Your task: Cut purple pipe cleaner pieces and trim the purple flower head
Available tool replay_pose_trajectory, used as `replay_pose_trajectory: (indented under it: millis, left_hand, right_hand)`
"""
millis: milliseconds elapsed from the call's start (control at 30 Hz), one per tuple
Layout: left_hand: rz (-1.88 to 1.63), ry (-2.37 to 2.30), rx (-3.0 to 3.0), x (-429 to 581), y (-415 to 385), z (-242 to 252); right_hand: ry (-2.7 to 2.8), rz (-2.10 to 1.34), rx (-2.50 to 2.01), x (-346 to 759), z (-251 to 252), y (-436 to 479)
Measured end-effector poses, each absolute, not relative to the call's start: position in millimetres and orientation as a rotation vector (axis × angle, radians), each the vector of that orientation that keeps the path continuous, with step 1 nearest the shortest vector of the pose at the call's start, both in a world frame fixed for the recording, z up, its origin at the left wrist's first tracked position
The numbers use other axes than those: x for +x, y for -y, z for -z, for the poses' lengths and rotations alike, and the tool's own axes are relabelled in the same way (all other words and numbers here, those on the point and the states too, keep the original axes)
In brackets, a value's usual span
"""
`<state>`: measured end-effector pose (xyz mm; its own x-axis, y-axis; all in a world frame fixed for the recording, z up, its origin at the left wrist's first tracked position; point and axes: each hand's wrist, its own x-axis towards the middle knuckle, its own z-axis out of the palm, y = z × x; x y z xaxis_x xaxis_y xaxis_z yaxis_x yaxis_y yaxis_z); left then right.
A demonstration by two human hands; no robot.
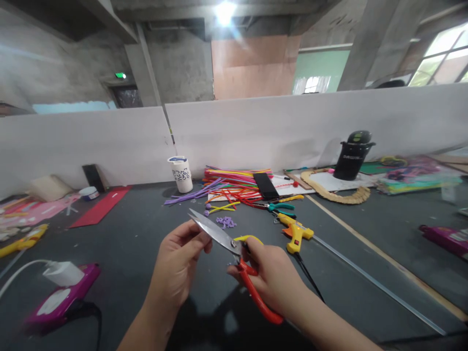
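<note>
My right hand [270, 273] is wrapped round a pair of scissors [219, 234] with red handles, their blades pointing up and to the left. A bent yellow strip [249, 239] shows at the fingers of this hand, beside the pivot. My left hand [179, 263] is closed in a pinch right by the blades; whatever lies between its fingertips is hidden. Beyond the blades, a small heap of purple snippets [226, 222] lies on the dark table [204, 312]. Yellow pipe cleaners [228, 207] with purple ends rest just behind that heap.
Behind lie many coloured pipe cleaners [230, 178], a black phone [265, 185], teal-handled pliers [281, 208] and a white cup [180, 174]. A yellow glue gun [296, 231] with a long glue stick lies right. A purple power strip [66, 297] sits left. A white partition [256, 131] bounds the back.
</note>
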<state>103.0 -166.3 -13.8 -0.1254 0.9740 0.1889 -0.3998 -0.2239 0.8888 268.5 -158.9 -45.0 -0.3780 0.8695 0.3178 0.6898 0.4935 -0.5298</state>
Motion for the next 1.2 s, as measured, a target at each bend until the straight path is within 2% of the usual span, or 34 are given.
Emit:
replay_pose_trajectory:
  millis: [167, 400, 533, 733, 933, 1200]
  left_hand:
    - [-1.595, -0.857, 1.010, 102, 167, 14]
    - [-1.576, -0.915, 1.116, 99, 165, 18]
    - [-1.578, -1.105, 1.364, 99, 168, 16]
    - [-1.308, -1.372, 1.834, 112, 173, 15]
    - [-1.206, -1.475, 2.198, 124, 175, 23]
    - [-1.209, -1.418, 2.169, 123, 174, 22]
  right_hand:
    - [2.116, -0.648, -1.262, 270, 40, 158]
    - [2.129, -0.532, -1.230, 271, 37, 161]
    - [1.946, -0.864, -1.178, 270, 36, 157]
    - [1.585, -1.335, -1.027, 270, 27, 151]
    - [1.494, -1.386, -1.014, 264, 25, 150]
    - [1.533, -1.396, -1.052, 266, 23, 145]
